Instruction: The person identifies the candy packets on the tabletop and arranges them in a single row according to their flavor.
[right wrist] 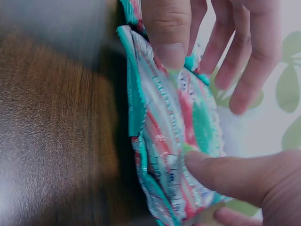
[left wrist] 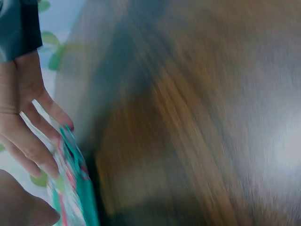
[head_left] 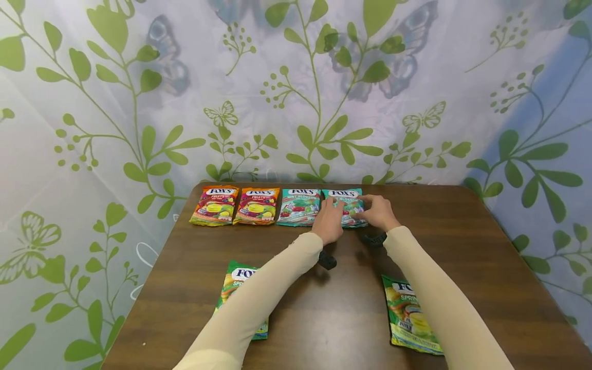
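Note:
At the right end of a back row lies a teal Fox's Mint Blossom candy bag (head_left: 352,206), with a hand at either side. My left hand (head_left: 329,224) is at its left edge, and in the right wrist view the left thumb (right wrist: 171,55) touches the bag while the other fingers are spread. At the right edge is my right hand (head_left: 381,211); its fingers (left wrist: 44,162) are extended and touch the packet. The right thumb (right wrist: 202,162) presses on the bag's printed face. A second teal candy bag (head_left: 298,208) lies just left of it.
Two orange-and-red Fox's Fruits bags, one at the far left (head_left: 215,206) and one beside it (head_left: 256,207), continue the row. Nearer me lie two green Fox's bags, left (head_left: 233,280) and right (head_left: 409,318), partly hidden under my sleeves. A patterned curtain (head_left: 287,128) hangs behind the wooden table (head_left: 333,318).

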### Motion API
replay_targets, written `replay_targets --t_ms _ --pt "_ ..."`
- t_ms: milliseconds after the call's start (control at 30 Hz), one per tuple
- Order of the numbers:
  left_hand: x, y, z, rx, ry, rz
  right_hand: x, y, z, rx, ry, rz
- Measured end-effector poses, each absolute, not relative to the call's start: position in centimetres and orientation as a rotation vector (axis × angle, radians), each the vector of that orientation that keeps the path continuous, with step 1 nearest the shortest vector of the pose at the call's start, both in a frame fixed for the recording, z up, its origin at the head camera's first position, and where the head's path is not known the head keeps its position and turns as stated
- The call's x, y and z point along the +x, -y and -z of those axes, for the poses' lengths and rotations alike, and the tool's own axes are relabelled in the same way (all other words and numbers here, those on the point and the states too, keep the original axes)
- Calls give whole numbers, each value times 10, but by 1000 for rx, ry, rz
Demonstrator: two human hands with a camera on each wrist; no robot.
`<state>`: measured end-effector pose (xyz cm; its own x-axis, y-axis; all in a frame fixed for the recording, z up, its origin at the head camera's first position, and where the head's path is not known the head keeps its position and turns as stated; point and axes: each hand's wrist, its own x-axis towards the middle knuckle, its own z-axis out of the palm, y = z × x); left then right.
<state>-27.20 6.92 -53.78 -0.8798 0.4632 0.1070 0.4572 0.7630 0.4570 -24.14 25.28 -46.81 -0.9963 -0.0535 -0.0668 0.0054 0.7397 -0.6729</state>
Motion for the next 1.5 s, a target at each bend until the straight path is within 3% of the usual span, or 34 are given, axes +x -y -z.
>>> replay_targets --t_ms 300,700,1100,1500 --pt "-248 -68 530 905 -2706 -1060 -209 -263 447 -51 -2937 1091" --pt "-155 -56 447 1110 -2383 -1140 -128 -294 426 -130 -2946 1105" --pt "-98 -50 461 917 -2170 -1353 -42 -338 428 92 -2960 1006" --pt "-51 -48 486 804 -1976 -1510 11 -362 457 402 -2656 1064"
